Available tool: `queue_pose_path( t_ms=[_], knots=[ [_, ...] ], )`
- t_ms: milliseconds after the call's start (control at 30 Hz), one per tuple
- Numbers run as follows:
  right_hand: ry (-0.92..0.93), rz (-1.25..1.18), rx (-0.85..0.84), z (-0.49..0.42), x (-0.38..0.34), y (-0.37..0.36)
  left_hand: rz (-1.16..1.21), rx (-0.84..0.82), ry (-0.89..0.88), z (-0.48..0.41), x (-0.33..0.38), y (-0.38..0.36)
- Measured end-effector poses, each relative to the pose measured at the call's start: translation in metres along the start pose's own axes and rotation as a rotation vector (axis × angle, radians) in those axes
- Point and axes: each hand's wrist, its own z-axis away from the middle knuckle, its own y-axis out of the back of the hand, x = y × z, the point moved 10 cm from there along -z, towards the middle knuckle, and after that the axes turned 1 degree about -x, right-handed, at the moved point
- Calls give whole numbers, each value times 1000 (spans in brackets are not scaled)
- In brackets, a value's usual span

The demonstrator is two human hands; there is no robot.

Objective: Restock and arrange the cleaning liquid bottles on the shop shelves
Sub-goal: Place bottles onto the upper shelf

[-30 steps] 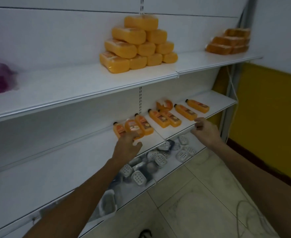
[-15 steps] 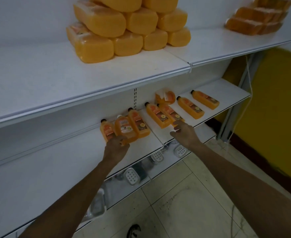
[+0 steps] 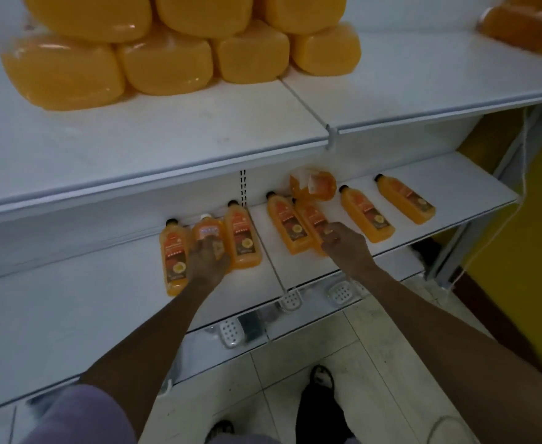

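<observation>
Seven orange bottles lie flat on the shelf. Fingers of the left hand wrap the white-capped bottle, and those of the right hand clasp the base of a black-capped bottle. Probably smooth, stiff plastic, liquid-heavy — grip mid-body, just beyond the fingertips, not the cap.

Bare middle shelf leftward; bottles crowd its right.
</observation>
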Motion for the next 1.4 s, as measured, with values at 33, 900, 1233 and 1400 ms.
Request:
queue_pose_path(
  t_ms=[33, 900, 1233, 1400],
  knots=[
    [18, -9, -32, -12, 5, 1, -40, 29, 63, -4, -6, -3],
    [366, 232, 1, -245, 28, -10, 417, 94, 856, 38, -58, -122],
    [524, 652, -37, -266, 5, -30, 540, 211, 729, 41, -45, -126],
    [428, 413, 47, -252, 22, -12, 492, 304, 717, 57, -37, -126]
  ],
)
